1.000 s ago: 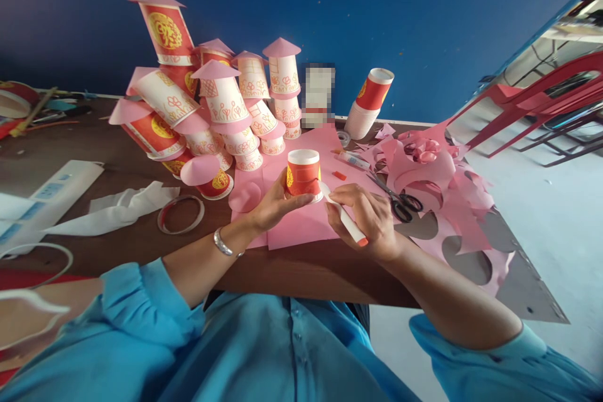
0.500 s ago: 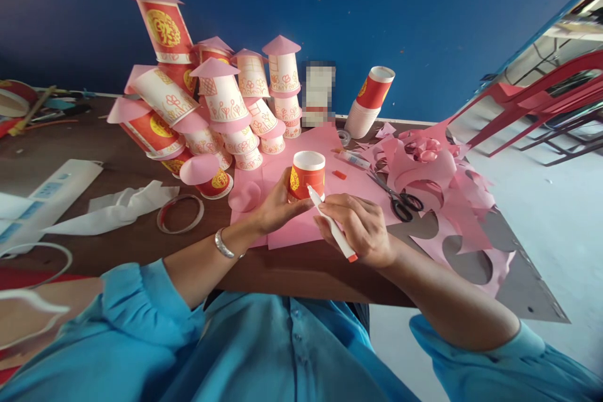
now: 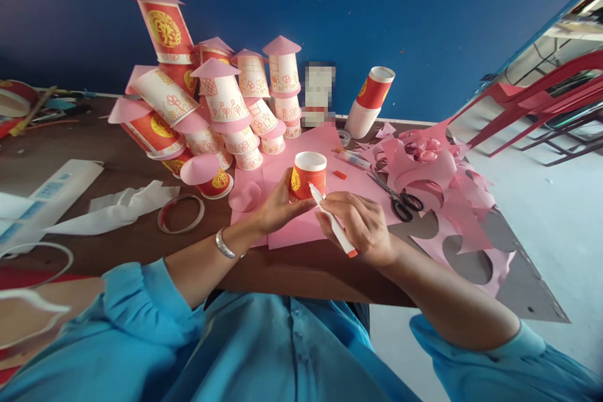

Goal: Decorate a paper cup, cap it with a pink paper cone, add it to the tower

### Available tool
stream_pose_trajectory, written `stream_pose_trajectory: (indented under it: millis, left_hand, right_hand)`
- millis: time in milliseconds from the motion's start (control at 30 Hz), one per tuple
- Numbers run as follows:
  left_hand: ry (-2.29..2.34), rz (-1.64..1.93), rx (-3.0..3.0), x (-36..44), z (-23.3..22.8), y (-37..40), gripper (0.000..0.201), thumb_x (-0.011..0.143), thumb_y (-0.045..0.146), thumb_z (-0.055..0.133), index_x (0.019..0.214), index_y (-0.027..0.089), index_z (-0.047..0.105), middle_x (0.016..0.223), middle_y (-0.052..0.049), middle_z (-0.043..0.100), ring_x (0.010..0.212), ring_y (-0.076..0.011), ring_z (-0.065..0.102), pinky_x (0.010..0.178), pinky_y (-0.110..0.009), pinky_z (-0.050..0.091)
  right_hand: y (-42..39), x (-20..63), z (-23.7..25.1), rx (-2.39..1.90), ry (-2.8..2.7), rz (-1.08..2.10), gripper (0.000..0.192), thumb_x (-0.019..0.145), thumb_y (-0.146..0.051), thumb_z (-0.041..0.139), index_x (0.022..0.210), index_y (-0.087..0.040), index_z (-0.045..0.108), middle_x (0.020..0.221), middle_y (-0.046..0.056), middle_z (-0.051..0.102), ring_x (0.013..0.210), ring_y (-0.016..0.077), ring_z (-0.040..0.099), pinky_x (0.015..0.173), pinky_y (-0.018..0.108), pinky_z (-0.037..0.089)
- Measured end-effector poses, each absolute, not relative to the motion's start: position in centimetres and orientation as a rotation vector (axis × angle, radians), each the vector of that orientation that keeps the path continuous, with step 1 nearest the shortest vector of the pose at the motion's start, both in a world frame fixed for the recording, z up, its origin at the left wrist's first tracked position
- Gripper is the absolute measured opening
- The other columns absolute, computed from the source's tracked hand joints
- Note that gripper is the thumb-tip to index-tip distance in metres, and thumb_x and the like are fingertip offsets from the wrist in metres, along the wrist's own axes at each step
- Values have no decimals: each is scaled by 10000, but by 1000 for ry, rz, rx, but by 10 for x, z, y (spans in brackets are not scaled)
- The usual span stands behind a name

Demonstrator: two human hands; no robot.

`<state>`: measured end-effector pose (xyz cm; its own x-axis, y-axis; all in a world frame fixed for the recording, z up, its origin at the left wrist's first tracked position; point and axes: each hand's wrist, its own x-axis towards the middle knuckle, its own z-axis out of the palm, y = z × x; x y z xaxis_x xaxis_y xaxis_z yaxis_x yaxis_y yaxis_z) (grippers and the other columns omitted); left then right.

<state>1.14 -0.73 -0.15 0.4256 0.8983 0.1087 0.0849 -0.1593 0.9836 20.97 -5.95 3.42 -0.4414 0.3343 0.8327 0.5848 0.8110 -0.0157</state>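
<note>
A red paper cup (image 3: 311, 171), printed with a yellow emblem, sits in the grip of the left hand (image 3: 280, 202), thumb and fingers curled around its wall. Its round white end faces up; whether that is the mouth or a recessed base, I cannot tell. The grip of the right hand (image 3: 362, 223) pinches a slim white marker (image 3: 338, 229) with an orange-red end, its tip at the cup's near wall.

Smooth pink paper sheets (image 3: 292, 235) lie beneath the cup, on the dark brown tabletop (image 3: 282, 273). Behind and left of the cup crowd cup towers (image 3: 228, 100), red or white, some with orange floral line drawings, many topped by pink paper cones. Behind and right of it leans a nested stack of cups (image 3: 367, 103), pale rims ribbing its lower part, a red body above. Right of the cup are a small orange cap (image 3: 339, 174), black-handled scissors (image 3: 394, 198) and curling pink scraps (image 3: 438, 169) with rounded cutouts. Left of it, a tape ring (image 3: 201, 208) lies beside a crumpled white sheet (image 3: 127, 202).
</note>
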Motion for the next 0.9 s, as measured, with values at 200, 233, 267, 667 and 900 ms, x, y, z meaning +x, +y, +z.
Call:
stream_pose_trajectory:
  millis: [200,233,267,667,900]
  left_hand:
    - [921,913,1552,13,7,-9,574,799,636,779,1149,267,514,1066,-33,580,1039,-295,605,975,-577,539]
    - [921,916,1550,13,8,-9,564,799,628,783,1137,266,513,1054,-29,575,1027,-290,601,967,-568,538]
    - [918,919,1550,13,8,-9,553,804,619,784,1128,263,512,1051,-28,571,1020,-284,596,961,-557,536]
    - [826,920,1493,11,6,-7,462,844,504,798,1133,256,536,1067,-29,594,1088,-278,591,1049,-551,498]
    - [777,913,1421,12,9,-8,515,828,461,820,1193,220,548,1119,-39,616,1083,-250,588,1015,-459,500]
  right_hand:
    - [-58,212,39,-723,-2033,-350,182,953,-104,619,1097,-197,558,855,55,743,743,190,748,650,286,620]
    - [-58,213,39,-724,-2028,-355,179,951,-101,622,1091,-194,558,852,57,741,747,190,750,651,283,619]
    - [-58,213,40,-723,-2025,-363,178,949,-96,627,1084,-189,558,846,61,740,745,190,750,651,282,618]
    - [-54,213,42,-761,-1989,-381,144,968,-101,602,1037,-214,546,772,13,707,681,169,718,603,267,570]
    - [-54,215,42,-772,-1996,-382,138,971,-115,600,1063,-209,558,792,20,729,706,175,738,614,262,573]
